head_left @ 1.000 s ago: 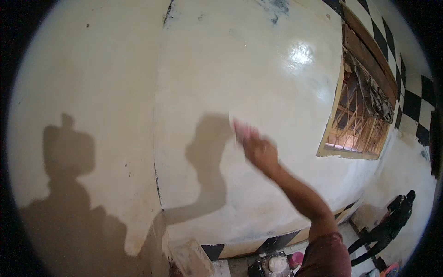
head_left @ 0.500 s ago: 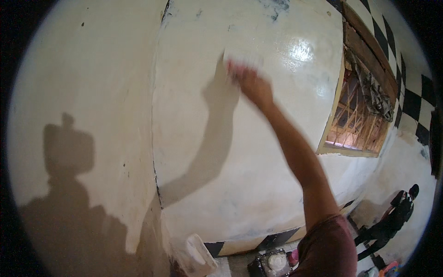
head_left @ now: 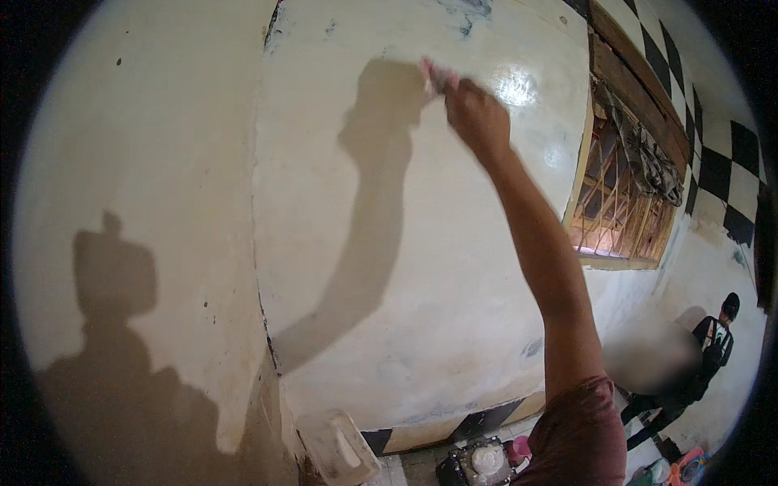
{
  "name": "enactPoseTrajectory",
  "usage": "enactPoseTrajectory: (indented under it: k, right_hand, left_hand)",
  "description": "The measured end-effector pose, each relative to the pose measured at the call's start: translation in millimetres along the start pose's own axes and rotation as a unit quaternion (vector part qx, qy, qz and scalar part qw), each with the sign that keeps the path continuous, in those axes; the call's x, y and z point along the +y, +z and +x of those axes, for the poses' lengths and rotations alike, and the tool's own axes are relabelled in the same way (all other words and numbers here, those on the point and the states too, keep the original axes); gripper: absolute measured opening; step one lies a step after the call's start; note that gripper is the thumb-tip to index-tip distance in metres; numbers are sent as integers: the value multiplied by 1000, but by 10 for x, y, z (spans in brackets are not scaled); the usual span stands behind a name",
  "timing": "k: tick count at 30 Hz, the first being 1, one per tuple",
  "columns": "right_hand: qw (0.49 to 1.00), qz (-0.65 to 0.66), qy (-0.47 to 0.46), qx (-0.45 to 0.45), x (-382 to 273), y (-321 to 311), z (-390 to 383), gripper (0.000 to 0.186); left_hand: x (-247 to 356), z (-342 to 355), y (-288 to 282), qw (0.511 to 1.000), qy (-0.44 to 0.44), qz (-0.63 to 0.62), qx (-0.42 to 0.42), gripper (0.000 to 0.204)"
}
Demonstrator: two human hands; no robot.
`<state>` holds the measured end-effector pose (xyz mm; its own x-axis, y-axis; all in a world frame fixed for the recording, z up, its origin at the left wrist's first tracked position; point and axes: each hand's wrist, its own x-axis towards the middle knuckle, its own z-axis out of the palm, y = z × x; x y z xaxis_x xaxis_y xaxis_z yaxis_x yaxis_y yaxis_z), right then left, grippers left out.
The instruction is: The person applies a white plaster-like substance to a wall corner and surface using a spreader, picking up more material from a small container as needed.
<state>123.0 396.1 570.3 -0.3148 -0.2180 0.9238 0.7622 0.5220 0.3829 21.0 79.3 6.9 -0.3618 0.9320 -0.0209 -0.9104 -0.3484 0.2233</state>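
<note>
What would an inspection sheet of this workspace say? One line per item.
Surface: pale wall, dark smudges near the top.
Job's things: pink tool, exact kind unclear; pale tray at the lower edge.
Clutter: pink cup and round white thing, low down.
Grips: right grip closed on the pink tool; left not made out.
Cables: nothing clearly seen.
Surroundings: barred window, dark cloth, checkered tiles, another person standing at right.
</note>
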Motion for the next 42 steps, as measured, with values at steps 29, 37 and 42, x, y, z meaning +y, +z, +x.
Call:
enactPoseTrajectory:
  k: [29,37,42]
  right_hand:
    - [996,-67,12,-62,897,86,-312,32]
    - [945,71,-256,-191,-122,-461,-3094,58]
    - [929,43,-366,48,272,-184,-1321,37]
  left_hand:
    - [-250,130,316,999,-12,-24,-33,64]
    - [-384,182,434,988,-26,-80,-127,62]
    - [-445,162,575,996,-16,1,-83,63]
